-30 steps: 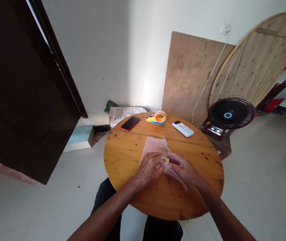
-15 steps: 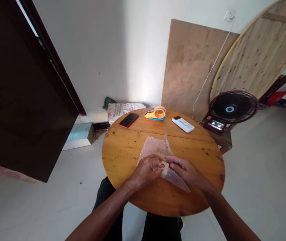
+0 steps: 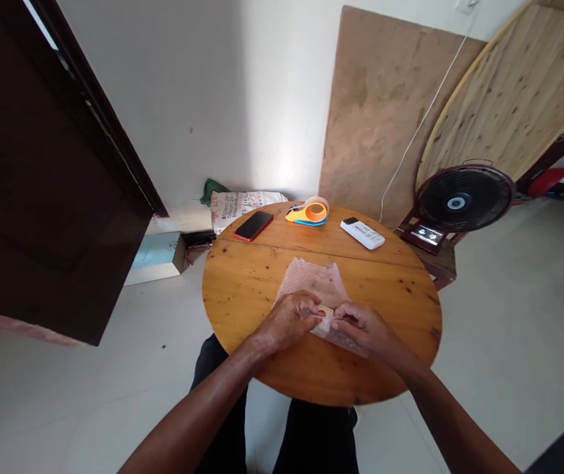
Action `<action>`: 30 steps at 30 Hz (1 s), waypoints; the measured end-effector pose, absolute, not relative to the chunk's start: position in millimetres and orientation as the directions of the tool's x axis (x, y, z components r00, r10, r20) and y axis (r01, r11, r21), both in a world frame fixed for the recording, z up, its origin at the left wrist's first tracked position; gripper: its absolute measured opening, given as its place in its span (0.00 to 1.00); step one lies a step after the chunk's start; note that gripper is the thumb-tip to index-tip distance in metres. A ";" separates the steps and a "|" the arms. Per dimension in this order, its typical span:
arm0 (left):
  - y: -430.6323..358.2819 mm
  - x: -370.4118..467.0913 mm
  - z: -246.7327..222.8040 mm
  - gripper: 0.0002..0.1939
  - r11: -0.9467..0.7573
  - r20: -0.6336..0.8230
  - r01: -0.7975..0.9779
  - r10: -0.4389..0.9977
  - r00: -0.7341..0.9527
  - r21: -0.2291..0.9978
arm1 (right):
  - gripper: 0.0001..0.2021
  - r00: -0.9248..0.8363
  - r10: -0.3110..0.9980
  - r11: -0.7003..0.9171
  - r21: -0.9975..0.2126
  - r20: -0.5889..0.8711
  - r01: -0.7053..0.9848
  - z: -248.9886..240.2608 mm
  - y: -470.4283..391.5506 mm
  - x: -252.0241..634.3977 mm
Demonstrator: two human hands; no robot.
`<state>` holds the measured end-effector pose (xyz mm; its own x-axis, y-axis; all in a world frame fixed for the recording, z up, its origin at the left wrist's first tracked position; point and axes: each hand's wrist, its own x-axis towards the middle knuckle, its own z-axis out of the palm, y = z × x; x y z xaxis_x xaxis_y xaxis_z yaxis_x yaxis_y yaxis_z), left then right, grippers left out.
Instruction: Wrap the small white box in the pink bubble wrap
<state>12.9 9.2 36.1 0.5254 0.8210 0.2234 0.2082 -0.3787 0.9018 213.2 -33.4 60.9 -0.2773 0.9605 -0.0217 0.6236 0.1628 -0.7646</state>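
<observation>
A sheet of clear bubble wrap [image 3: 311,275] lies on the round wooden table [image 3: 242,289], its far part flat and its near part under my hands. On it sits a small cream-coloured, box-like item [image 3: 328,310] with an orange-red spot, too small to name surely. My left hand [image 3: 286,322] pinches this item from its left side. My right hand [image 3: 365,329] has its fingers curled and closed at the item's right side, on the wrap. The fingers hide much of the item.
Along the table's far side lie a red-edged phone [image 3: 253,226], an orange tape dispenser [image 3: 311,211] and a white power bank-like device [image 3: 362,233]. A black fan [image 3: 456,203] stands beyond the right edge. A printed sack [image 3: 245,205] rests against the wall.
My right hand's fingers have gone from stretched out to closed at the item's right side. The near flap of bubble wrap is drawn in. The view has tipped slightly down.
</observation>
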 end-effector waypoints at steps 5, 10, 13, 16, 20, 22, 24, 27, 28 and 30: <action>9.2 15.5 35.5 0.04 -0.310 0.207 0.150 0.857 0.472 0.939 | 0.12 -0.259 0.966 0.158 -0.764 -0.013 0.626 59.0 -31.3 212.6; 11.8 16.3 29.7 0.05 -0.285 0.193 0.127 0.856 0.480 0.950 | 0.11 -0.236 0.972 0.148 -0.760 -0.007 0.632 56.0 -30.1 213.9; 13.2 16.6 25.5 0.03 -0.273 0.177 0.141 0.863 0.473 0.952 | 0.10 -0.232 0.973 0.149 -0.744 -0.009 0.651 55.1 -29.5 213.7; 15.3 17.0 25.8 0.04 -0.211 0.103 0.181 0.875 0.473 0.960 | 0.09 -0.208 0.978 0.133 -0.751 -0.007 0.647 55.8 -30.1 212.9; 21.4 17.4 32.2 0.04 -0.176 0.031 0.242 0.862 0.507 0.954 | 0.09 -0.164 0.986 0.080 -0.795 -0.026 0.602 56.5 -32.1 213.5; 25.1 18.2 34.5 0.05 -0.175 0.012 0.262 0.851 0.525 0.949 | 0.10 -0.141 0.990 0.059 -0.809 -0.030 0.585 54.9 -32.6 215.3; 28.3 19.6 34.5 0.04 -0.165 0.000 0.261 0.845 0.534 0.951 | 0.11 -0.105 0.994 0.041 -0.804 -0.026 0.593 52.1 -32.9 217.5; 31.7 21.7 30.6 0.03 -0.153 0.008 0.225 0.843 0.538 0.962 | 0.11 -0.032 0.999 0.011 -0.767 -0.012 0.641 48.1 -34.7 219.6; 32.6 22.1 28.7 0.03 -0.155 0.013 0.216 0.840 0.542 0.964 | 0.10 -0.009 1.000 0.008 -0.752 0.002 0.659 47.4 -36.1 219.5; 34.3 22.5 25.5 0.04 -0.169 0.021 0.220 0.836 0.548 0.961 | 0.07 0.015 0.998 0.033 -0.730 0.060 0.683 47.8 -40.5 218.1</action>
<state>22.5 34.3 25.5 0.5477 0.8364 0.0215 0.2198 -0.1686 0.9609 218.1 -40.5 47.8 0.0150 0.9981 0.0598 0.6826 0.0335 -0.7300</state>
